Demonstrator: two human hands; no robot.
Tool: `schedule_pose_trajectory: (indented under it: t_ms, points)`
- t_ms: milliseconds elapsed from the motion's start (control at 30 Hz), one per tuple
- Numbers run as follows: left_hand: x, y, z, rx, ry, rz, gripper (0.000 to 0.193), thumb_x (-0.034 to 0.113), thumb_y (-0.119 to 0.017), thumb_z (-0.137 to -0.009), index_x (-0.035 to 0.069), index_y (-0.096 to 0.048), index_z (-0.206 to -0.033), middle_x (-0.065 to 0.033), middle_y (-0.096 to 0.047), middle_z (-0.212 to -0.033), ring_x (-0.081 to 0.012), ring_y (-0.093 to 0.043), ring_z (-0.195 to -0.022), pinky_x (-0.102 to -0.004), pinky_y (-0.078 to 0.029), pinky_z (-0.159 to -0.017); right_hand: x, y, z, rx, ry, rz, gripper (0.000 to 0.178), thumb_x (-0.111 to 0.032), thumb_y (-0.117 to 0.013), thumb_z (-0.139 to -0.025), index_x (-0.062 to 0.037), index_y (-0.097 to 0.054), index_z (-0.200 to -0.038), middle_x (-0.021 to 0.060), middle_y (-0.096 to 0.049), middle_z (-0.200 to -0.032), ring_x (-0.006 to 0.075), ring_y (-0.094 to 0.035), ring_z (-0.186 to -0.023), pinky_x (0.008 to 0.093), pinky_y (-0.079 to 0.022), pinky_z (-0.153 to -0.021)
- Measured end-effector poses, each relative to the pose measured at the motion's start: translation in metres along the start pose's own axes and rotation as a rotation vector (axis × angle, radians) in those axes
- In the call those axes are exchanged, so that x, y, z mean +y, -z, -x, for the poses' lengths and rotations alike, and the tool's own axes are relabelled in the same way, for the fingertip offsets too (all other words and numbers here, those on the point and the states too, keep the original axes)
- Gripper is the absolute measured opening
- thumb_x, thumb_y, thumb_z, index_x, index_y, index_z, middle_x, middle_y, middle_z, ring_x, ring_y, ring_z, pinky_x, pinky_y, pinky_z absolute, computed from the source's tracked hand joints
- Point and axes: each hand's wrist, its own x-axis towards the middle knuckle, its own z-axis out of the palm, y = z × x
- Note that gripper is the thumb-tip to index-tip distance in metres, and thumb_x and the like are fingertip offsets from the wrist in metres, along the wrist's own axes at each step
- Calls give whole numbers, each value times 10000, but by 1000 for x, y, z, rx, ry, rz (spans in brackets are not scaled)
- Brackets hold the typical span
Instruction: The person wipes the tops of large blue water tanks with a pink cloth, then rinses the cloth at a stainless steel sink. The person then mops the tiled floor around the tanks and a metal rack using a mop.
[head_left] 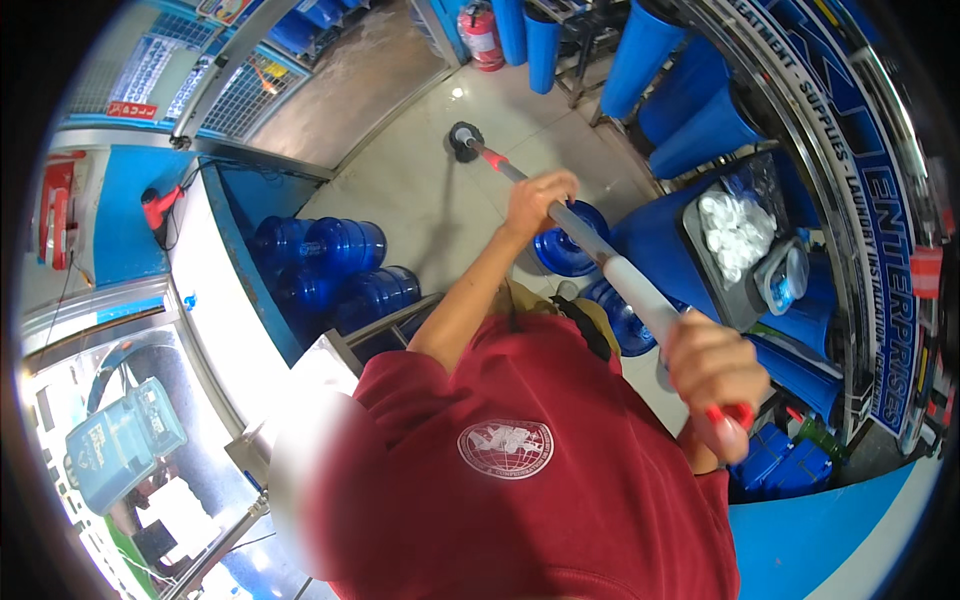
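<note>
Both my hands grip a long-handled mop [585, 234], which slants from my right side down toward the floor ahead. My left hand [537, 205] wraps the grey pole near its middle. Higher up, on the white sleeve near the red end, my right hand [715, 370] is closed with the thumb by a red ring. A red collar sits low on the pole, above the small dark round mop head [461, 145], which appears to rest on the pale tiled floor [400, 180]. Beside the pole is a round blue container [572, 245], partly hidden by it.
Several blue water jugs [345, 243] lie stacked at left beside a white-topped counter [225, 270]. Tall blue cylinders [640, 60] and a blue bin holding white wrapped items [738, 235] line the right. A red fire extinguisher [481, 38] stands at the far wall, near a doorway.
</note>
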Motion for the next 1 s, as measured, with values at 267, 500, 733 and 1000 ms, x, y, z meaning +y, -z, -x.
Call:
schedule_pose_trajectory:
  t_ms: [267, 500, 733, 1000]
  points:
    - [36, -75, 30, -211, -104, 120, 114, 43, -671, -668, 65, -573, -721, -60, -602, -706, -264, -602, -699, -373, -471, -606, -24, -11, 61, -277, -13, 215, 250, -183, -621, -590, -86, -397, -535, 53, -378, -555, 257, -467, -503, 359, -434, -517]
    - [-17, -134, -4, -467, -24, 151, 84, 43, -665, -753, 70, -605, -805, -65, -637, -801, -302, -620, -837, -420, -498, -750, 43, 6, 98, 152, -91, 361, 352, -266, -573, -838, -55, -471, -576, 73, -520, -602, 244, -520, -570, 404, -483, -661]
    - [-22, -155, -66, -622, 204, -9, 132, 194, -741, -806, 102, -724, -898, -151, -681, -897, -384, -659, -954, -468, -518, -800, 66, 73, 57, 400, 35, 222, 607, -547, -447, -913, -85, -424, -519, 56, -428, -507, 208, -404, -475, 378, -370, -562]
    - [-49, -132, -135, -415, 377, 71, 155, 215, -723, -775, 149, -761, -911, -176, -725, -964, -401, -668, -1017, -477, -535, -900, 83, 125, -51, 388, -58, 185, 603, -619, -339, -875, -121, -367, -536, 15, -351, -494, 179, -320, -503, 370, -322, -615]
